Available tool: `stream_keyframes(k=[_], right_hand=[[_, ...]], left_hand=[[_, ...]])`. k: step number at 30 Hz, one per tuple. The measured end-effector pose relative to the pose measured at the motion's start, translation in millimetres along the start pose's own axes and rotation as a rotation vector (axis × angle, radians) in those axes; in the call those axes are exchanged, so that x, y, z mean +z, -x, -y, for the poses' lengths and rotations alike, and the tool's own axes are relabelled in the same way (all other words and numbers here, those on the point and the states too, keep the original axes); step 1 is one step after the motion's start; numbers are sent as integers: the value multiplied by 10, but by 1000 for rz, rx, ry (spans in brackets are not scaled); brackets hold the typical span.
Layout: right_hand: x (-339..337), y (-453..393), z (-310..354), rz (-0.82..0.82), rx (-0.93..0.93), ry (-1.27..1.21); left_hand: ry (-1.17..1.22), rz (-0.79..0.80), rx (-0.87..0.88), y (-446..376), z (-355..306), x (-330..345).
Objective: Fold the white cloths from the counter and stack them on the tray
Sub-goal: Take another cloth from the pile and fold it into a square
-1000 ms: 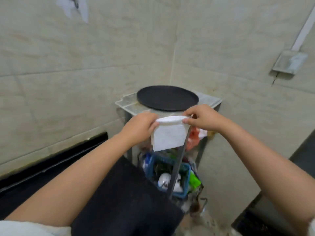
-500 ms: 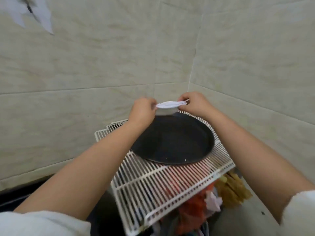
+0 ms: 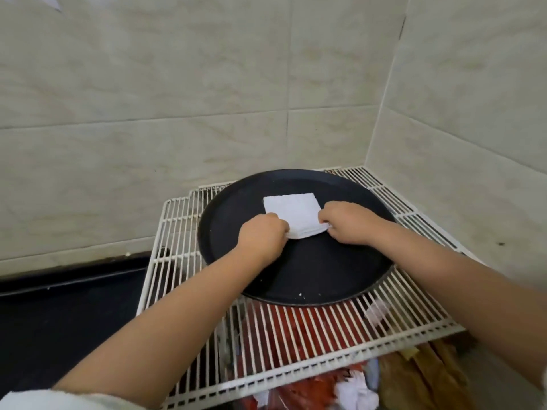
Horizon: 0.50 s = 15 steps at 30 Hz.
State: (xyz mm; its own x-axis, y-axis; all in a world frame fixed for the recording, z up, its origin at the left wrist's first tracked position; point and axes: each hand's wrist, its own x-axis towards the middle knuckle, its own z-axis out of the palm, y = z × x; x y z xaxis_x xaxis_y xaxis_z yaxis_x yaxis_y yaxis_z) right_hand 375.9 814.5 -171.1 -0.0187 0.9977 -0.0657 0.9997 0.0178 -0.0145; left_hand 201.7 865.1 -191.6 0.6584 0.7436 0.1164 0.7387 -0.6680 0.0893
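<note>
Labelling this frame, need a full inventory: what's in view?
folded white cloth: 1, white, lying on the tray, near edge held
round black tray: 1, black, on the rack
white wire rack: 1, white, in the wall corner
red and orange clutter: several, under the rack, blurred
tiled walls: beige, behind and to the right
dark counter: 1, black, left of the rack
left hand: grips the cloth's near left corner
right hand: grips the cloth's near right corner

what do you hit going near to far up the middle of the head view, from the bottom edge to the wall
red items under the rack → wire rack → black round tray → folded white cloth, pinched by the left hand and right hand → tiled wall
</note>
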Motion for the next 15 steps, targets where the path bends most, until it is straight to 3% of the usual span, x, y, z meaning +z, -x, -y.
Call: stream_keyframes(k=[3, 8, 15], right_hand=[[6, 83, 4, 50, -5, 51], [-223, 138, 367, -5, 9, 88], [-584, 65, 2133, -187, -287, -94]], left_hand=[[1, 41, 9, 95, -8, -26], [2, -42, -99, 374, 273, -281], [-63, -157, -455, 1790, 1281, -824]])
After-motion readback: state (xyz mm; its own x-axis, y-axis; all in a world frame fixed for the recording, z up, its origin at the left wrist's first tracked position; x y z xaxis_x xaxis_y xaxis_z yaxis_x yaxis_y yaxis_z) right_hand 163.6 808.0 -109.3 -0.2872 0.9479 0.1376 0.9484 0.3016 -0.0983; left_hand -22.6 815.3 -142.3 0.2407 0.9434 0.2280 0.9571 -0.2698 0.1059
